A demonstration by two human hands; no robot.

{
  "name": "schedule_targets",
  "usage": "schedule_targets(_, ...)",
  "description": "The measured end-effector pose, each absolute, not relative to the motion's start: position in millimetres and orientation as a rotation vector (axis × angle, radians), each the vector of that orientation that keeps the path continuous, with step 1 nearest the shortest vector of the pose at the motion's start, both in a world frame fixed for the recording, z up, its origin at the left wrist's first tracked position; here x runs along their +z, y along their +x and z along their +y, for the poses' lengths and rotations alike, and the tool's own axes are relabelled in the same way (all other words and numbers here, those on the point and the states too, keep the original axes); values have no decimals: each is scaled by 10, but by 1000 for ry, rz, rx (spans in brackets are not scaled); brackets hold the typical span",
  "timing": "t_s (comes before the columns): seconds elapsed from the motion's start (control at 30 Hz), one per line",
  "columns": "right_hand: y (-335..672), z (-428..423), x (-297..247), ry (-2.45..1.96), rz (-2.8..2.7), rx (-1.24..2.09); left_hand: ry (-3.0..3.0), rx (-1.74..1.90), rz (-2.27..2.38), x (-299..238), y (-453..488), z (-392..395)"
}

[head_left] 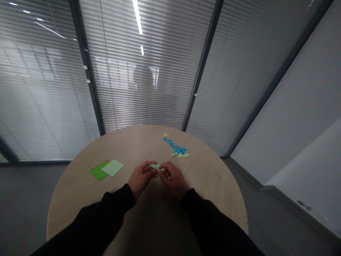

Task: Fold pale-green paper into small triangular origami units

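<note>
A small pale green paper piece (155, 166), partly hidden, is held between fingers (151, 174).

We've got left hand (143, 176) and right hand (174, 179) pinching green paper (154, 166) between them! Sheets (114, 168) lie off to our left, blue pieces (176, 146) (a yellow one (165, 135) beyond) ahead on the table (138, 144).

No legible txt, lbls, brands, nos. or signs anywhere in head-cam view.
</note>
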State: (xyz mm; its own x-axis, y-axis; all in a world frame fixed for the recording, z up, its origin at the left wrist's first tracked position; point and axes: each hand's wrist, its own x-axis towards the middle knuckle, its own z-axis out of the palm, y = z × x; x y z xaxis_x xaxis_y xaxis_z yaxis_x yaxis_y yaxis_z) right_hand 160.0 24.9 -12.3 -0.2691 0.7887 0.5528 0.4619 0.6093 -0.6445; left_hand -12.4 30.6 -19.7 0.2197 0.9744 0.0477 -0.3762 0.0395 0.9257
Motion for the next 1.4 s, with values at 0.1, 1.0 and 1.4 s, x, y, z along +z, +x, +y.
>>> schedule_targets(0.1,1616,249,-101,-972,-1943,418,1080,1249,843,-169,-126,306)
schedule_targets(1.0,1453,363,-311,-976,-1420,960,1246,1313,992,-133,-78,286)
schedule_targets(1.4,1406,350,-285,-987,-1339,991,1205,1302,965,-147,-60,279)
